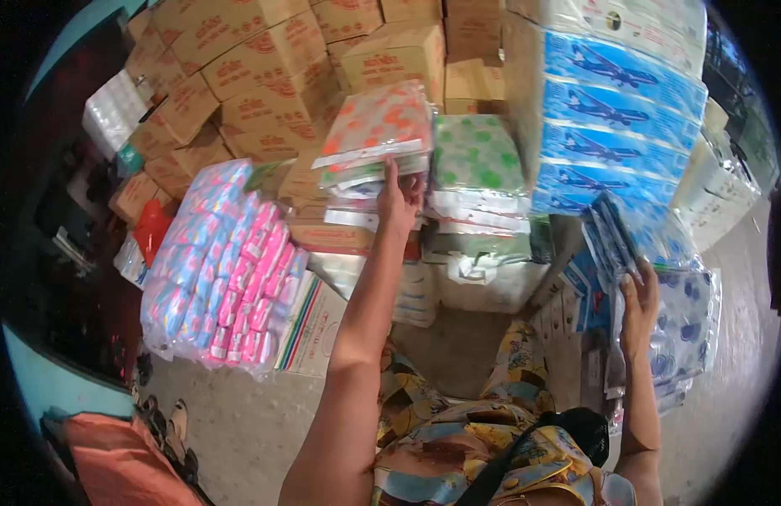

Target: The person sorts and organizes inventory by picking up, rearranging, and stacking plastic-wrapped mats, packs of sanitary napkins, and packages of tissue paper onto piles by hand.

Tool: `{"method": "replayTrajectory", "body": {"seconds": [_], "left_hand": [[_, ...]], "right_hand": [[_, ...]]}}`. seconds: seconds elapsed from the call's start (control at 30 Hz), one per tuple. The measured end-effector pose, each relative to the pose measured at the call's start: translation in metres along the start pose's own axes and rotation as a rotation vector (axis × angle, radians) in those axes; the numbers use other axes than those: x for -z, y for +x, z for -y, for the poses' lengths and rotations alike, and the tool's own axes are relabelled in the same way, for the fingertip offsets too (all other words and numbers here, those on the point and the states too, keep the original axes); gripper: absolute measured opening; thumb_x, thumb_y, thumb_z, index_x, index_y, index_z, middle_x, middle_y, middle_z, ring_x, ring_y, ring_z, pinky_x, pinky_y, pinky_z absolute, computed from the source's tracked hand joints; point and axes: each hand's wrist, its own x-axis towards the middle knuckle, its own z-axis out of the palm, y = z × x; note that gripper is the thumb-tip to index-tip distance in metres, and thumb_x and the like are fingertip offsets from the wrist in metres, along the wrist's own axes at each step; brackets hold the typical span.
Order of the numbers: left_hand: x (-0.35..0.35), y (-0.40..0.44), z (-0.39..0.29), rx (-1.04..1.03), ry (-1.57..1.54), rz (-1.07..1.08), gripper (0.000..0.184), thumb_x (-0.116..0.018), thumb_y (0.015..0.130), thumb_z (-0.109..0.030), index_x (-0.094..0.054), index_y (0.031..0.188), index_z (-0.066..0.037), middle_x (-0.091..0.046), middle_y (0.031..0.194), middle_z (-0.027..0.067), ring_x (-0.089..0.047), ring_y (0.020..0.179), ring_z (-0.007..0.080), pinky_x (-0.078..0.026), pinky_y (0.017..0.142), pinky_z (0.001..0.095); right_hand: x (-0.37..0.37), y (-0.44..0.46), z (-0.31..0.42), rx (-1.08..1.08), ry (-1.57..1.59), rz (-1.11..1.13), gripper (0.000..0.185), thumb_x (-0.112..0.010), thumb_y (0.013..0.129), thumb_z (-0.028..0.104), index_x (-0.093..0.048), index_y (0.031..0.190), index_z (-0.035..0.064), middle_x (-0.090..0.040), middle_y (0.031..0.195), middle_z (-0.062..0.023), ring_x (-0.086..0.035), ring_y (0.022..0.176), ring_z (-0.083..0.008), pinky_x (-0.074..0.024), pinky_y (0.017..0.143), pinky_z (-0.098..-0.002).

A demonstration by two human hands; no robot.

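Note:
My left hand [399,201] reaches to the front edge of a stack of flat plastic packs, topped by an orange-dotted pack [378,122]. One finger is stretched out against that edge; the others are loosely bent, partly hidden. Beside it lies a stack with a green-dotted pack [479,152] on top. At the right, my right hand [639,308] is closed around the lower edge of a dark blue plastic packet [609,232], which tilts upward. Below that hand, clear packs with blue dots [684,325] lie in a pile.
Brown cartons [272,67] are piled at the back. Large blue packages with airplane pictures [605,105] stand at the back right. Pink and blue wrapped bundles [230,270] lie at the left, beside a white carton [313,329]. Shoes [178,419] lie on the floor.

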Motion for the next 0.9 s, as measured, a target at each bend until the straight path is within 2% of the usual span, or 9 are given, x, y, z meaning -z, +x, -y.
{"method": "replayTrajectory", "body": {"seconds": [0.1, 0.27, 0.4, 0.57, 0.67, 0.73, 0.77, 0.83, 0.9], "left_hand": [[-0.005, 0.008, -0.015, -0.037, 0.071, -0.139, 0.047, -0.062, 0.067, -0.054, -0.053, 0.082, -0.011, -0.052, 0.059, -0.0007, -0.048, 0.047, 0.0107, -0.031, 0.039, 0.0220], [0.004, 0.019, -0.031, -0.127, 0.105, -0.268, 0.048, -0.059, 0.068, -0.056, -0.054, 0.079, -0.010, -0.049, 0.057, 0.0005, -0.045, 0.043, 0.0109, -0.030, 0.036, 0.0238], [0.011, 0.028, -0.036, -0.114, 0.116, -0.277, 0.022, -0.061, 0.076, -0.028, -0.052, 0.079, -0.008, -0.049, 0.060, 0.0026, -0.045, 0.048, 0.0134, -0.035, 0.040, 0.0252], [0.002, 0.011, -0.034, -0.094, 0.046, -0.193, 0.017, -0.057, 0.079, -0.021, -0.052, 0.085, -0.006, -0.051, 0.070, 0.0043, -0.049, 0.057, 0.0150, -0.040, 0.047, 0.0273], [-0.007, -0.021, -0.032, -0.147, -0.102, -0.060, 0.017, -0.051, 0.082, -0.016, -0.051, 0.093, -0.003, -0.055, 0.084, 0.0067, -0.053, 0.074, 0.0187, -0.045, 0.062, 0.0312], [-0.014, -0.047, -0.033, -0.219, -0.218, 0.109, 0.025, -0.043, 0.084, -0.010, -0.046, 0.105, 0.003, -0.055, 0.102, 0.0113, -0.053, 0.096, 0.0250, -0.046, 0.081, 0.0381], [-0.018, -0.064, -0.033, -0.226, -0.229, 0.156, 0.024, -0.044, 0.084, -0.013, -0.047, 0.103, 0.003, -0.055, 0.099, 0.0108, -0.053, 0.094, 0.0241, -0.045, 0.081, 0.0373], [-0.027, -0.099, -0.031, -0.231, -0.256, 0.226, 0.024, -0.044, 0.085, -0.016, -0.048, 0.101, 0.002, -0.055, 0.099, 0.0107, -0.054, 0.092, 0.0234, -0.043, 0.082, 0.0360], [-0.011, -0.119, -0.020, -0.170, -0.341, 0.308, 0.028, -0.043, 0.085, -0.017, -0.047, 0.104, 0.003, -0.054, 0.103, 0.0121, -0.052, 0.095, 0.0241, -0.042, 0.085, 0.0365]], "right_hand": [[-0.035, 0.004, 0.013, 0.001, -0.049, 0.163, 0.041, -0.052, 0.083, 0.013, -0.039, 0.120, 0.0009, -0.046, 0.114, -0.0099, -0.045, 0.104, -0.0184, -0.0351, 0.088, -0.0283], [-0.059, 0.000, -0.001, 0.041, -0.059, 0.350, 0.037, -0.054, 0.081, 0.006, -0.041, 0.116, 0.0001, -0.050, 0.107, -0.0078, -0.049, 0.098, -0.0159, -0.0405, 0.081, -0.0272], [-0.059, -0.005, -0.004, 0.081, -0.148, 0.378, 0.033, -0.055, 0.080, 0.005, -0.044, 0.111, -0.0010, -0.052, 0.100, -0.0061, -0.051, 0.090, -0.0130, -0.0407, 0.079, -0.0252], [-0.050, 0.004, -0.025, -0.044, -0.200, 0.410, 0.029, -0.056, 0.080, 0.008, -0.046, 0.106, -0.0016, -0.054, 0.092, -0.0040, -0.051, 0.082, -0.0100, -0.0416, 0.073, -0.0237], [-0.055, 0.013, -0.041, -0.090, -0.114, 0.478, 0.029, -0.055, 0.083, 0.017, -0.048, 0.105, 0.0000, -0.054, 0.088, -0.0034, -0.052, 0.079, -0.0111, -0.0431, 0.069, -0.0245], [-0.068, 0.019, -0.038, -0.536, 0.278, 0.455, 0.035, -0.052, 0.084, 0.031, -0.048, 0.105, 0.0020, -0.054, 0.087, -0.0049, -0.054, 0.077, -0.0149, -0.0450, 0.068, -0.0265], [-0.072, 0.025, -0.034, -0.694, 0.366, 0.493, 0.048, -0.046, 0.083, 0.045, -0.045, 0.108, 0.0039, -0.055, 0.086, -0.0080, -0.056, 0.077, -0.0196, -0.0469, 0.068, -0.0310], [-0.091, 0.035, -0.042, -0.899, 0.618, 0.523, 0.062, -0.043, 0.080, 0.055, -0.037, 0.115, 0.0045, -0.053, 0.088, -0.0129, -0.056, 0.077, -0.0246, -0.0470, 0.072, -0.0380], [-0.112, 0.037, -0.030, -0.928, 0.623, 0.537, 0.075, -0.040, 0.076, 0.063, -0.028, 0.123, 0.0052, -0.050, 0.092, -0.0185, -0.054, 0.081, -0.0308, -0.0447, 0.075, -0.0468]]}}
